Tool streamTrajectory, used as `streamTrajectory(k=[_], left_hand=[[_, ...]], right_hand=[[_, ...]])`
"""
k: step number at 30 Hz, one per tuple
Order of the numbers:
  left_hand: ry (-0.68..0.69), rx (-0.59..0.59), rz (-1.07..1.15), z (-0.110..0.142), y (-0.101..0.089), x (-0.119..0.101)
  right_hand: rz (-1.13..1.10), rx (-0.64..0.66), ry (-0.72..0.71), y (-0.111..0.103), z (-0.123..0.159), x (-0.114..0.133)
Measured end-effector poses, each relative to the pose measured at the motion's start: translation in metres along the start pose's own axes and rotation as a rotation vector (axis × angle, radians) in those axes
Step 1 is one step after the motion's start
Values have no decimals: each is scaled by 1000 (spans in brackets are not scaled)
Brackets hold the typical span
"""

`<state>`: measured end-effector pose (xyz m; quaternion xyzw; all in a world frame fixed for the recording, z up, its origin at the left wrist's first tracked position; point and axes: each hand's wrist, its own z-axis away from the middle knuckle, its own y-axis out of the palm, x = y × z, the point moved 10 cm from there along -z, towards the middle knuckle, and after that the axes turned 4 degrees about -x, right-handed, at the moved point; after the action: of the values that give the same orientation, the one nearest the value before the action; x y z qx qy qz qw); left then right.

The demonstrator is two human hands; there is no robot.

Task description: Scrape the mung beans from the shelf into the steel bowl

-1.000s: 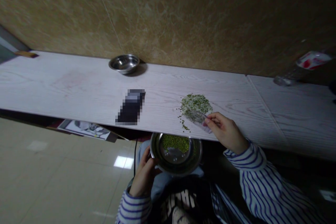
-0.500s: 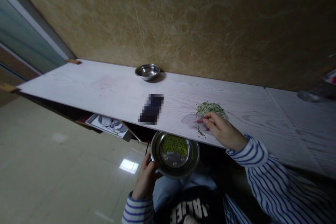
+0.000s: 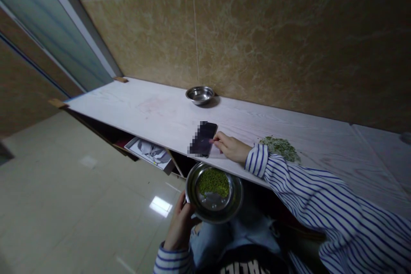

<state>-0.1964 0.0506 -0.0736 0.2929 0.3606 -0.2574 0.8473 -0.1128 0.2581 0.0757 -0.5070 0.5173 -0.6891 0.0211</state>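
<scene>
my left hand [image 3: 180, 224] has hold of the large steel bowl [image 3: 236, 199] at its left rim, thumb on the near side and fingers curled round the outside. the bowl is tilted a little; green grains [image 3: 213, 181] cover the far part of its bottom, and bare metal shows on the near part. my right hand [image 3: 231, 147] is beyond the large bowl and slightly right of it, thumb and fingertips drawn into a near-closed pinch over the right edge of a dark phone [image 3: 204, 140]. whether the pinch holds anything, or touches the phone, i cannot tell. the phone lies flat on the pale counter [image 3: 157, 109], just beyond the large bowl. a pile of green and pale bits [image 3: 281, 147] is well to the bowl's right, partly hidden by my striped sleeve [image 3: 308, 188]. a small steel bowl [image 3: 199, 95] stands upright farther beyond the large bowl, near the tiled wall [image 3: 289, 51].
</scene>
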Motion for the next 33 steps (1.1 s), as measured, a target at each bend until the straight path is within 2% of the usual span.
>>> streamTrajectory(k=[4,8,12,16,20,24,26,29,33], left_hand=[[-4,-5,21,-2,-6,0],[-9,-32,41,-6,-13,1],[-3,-28,55,-7,-14,-1],[-3,-6,28,-6,-9,-1],[-16,43,-5,-5,1,6],[-46,75,-36,-4,13,20],[-75,85,-64,-2,20,28],[-106,109,-105,0,33,39],[-138,138,-124,1,49,51]], right_hand=[[0,17,15,17,-20,-3],[2,-17,53,14,-31,-13],[-9,-73,73,-4,-33,-19],[-40,-189,72,-41,-19,-22],[-140,-359,53,-88,24,-27],[-169,-544,129,-121,97,-56],[-148,-602,183,-126,136,-73],[-50,-634,257,-122,181,-94],[113,-622,324,-109,211,-108]])
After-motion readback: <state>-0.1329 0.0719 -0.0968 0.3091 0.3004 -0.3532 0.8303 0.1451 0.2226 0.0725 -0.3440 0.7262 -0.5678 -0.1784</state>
